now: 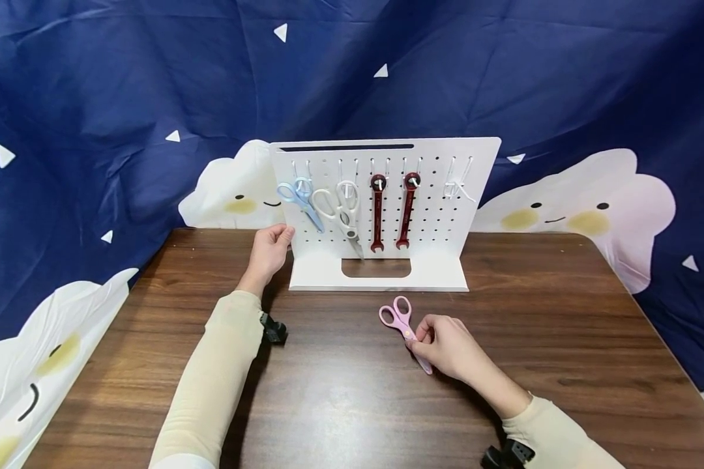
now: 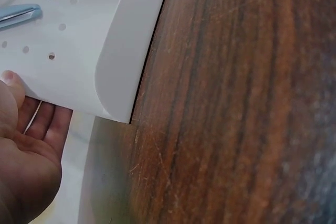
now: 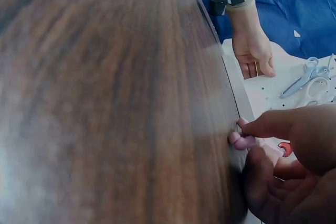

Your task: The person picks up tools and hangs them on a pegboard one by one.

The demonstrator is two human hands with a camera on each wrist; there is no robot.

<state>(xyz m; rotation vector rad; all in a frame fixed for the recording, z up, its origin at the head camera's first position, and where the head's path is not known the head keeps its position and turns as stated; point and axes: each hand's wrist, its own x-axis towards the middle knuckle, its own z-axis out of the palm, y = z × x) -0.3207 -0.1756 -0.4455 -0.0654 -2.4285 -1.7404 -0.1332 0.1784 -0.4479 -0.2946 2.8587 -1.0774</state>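
Observation:
My left hand grips the left edge of a white pegboard stand, its thumb in front and its other fingers behind, as the left wrist view shows. Between the thumb and fingers of my right hand are pink scissors, pinched near the middle. Their handles point toward the board and the tip toward me. In the right wrist view the hand partly hides the scissors. On the board's hooks hang blue scissors, white scissors and two dark red wrenches, side by side.
Clear hooks stick out at the board's upper right. The stand rests toward the back of a brown wooden table. Behind it hangs a dark blue cloth with white clouds and triangles.

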